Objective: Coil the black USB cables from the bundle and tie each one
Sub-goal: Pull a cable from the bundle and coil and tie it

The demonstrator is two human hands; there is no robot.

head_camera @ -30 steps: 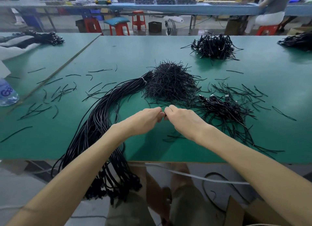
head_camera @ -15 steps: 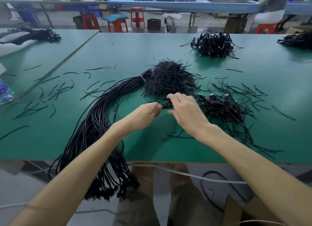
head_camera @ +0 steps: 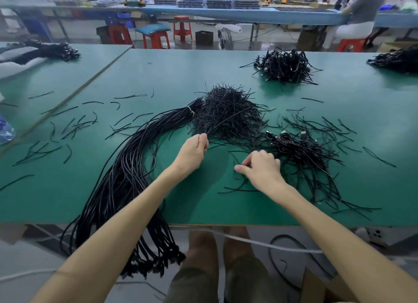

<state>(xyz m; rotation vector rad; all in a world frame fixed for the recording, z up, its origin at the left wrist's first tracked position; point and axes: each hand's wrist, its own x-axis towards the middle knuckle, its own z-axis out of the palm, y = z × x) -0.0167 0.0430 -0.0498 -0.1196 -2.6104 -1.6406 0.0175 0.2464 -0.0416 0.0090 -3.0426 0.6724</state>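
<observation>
"So where did the bundle of black USB cables (head_camera: 135,162) lie?"

"Just left of the heap of ties (head_camera: 226,103) on the green table (head_camera: 158,72), its banded end touching the heap, its other end hanging over the near edge."

"And the hands?"

"The left hand (head_camera: 194,149) pinched one thin tie (head_camera: 228,121) at the heap's near-left edge. The right hand (head_camera: 262,167) rested near-right of the heap, fingers curled down among loose ties (head_camera: 239,190); whether it gripped anything could not be told."

"Finished coils?"

"A clump of coiled cables (head_camera: 300,149) lay just right of the heap."
</observation>
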